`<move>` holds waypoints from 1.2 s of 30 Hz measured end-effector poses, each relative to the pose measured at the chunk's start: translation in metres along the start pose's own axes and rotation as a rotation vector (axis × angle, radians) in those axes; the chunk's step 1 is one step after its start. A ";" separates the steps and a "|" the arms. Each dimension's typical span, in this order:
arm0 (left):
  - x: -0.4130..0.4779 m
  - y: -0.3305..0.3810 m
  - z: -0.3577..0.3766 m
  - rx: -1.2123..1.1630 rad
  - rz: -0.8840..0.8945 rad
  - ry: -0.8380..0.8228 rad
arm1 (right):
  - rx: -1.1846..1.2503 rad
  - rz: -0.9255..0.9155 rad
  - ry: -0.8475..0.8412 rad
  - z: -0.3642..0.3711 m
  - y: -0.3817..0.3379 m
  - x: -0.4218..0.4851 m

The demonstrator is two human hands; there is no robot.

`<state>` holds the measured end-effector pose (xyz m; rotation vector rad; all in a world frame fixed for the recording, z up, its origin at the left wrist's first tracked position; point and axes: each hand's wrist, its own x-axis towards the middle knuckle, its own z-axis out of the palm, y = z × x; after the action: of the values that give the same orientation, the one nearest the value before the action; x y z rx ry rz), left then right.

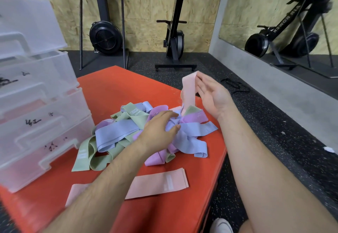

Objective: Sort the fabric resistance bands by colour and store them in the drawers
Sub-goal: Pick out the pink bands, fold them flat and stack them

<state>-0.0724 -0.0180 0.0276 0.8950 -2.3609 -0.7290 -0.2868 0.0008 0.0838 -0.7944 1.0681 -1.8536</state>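
Here, the right hand is holding one end of a long pale pink fabric resistance band up above the heap. Its fingers are lying straight and pressed together, palm turned toward the camera. The band is hanging from the fingertips, and whether it is looped over them or caught behind them is hidden. Its lower end is running down into the heap and getting lost there. The left hand is resting on the tangled heap of green, lilac and blue fabric bands, fingers bent, thumb and forefinger pinching a bunch of a periwinkle blue fabric band. The heap is lying on a flat red-orange mat. Nearer the person, a salmon pink fabric band is lying flat, apart from the heap. A paler pink strip beside it is mostly covered by the left forearm. At the left, a translucent white plastic drawer unit is standing on the mat, cut off by the frame edge. Its black handwritten marks are too smeared to read, and a pink tint is showing through one drawer front.
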 end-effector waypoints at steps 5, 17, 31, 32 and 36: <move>0.002 0.001 -0.014 -0.186 -0.011 0.064 | 0.086 -0.085 -0.106 0.029 -0.036 -0.015; -0.019 0.048 -0.084 -0.742 0.070 0.247 | 0.037 -0.243 -0.380 0.108 -0.098 -0.092; -0.061 0.026 -0.122 -0.843 -0.136 0.437 | -0.265 0.040 -0.378 0.123 -0.017 -0.109; -0.064 0.026 -0.124 -0.831 -0.129 0.449 | -0.280 0.042 -0.352 0.126 -0.013 -0.111; -0.072 0.018 -0.133 -0.742 -0.094 0.470 | -0.411 -0.061 -0.206 0.141 -0.002 -0.121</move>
<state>0.0486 0.0051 0.1165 0.7327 -1.4693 -1.1709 -0.1169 0.0574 0.1339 -1.2388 1.3200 -1.5765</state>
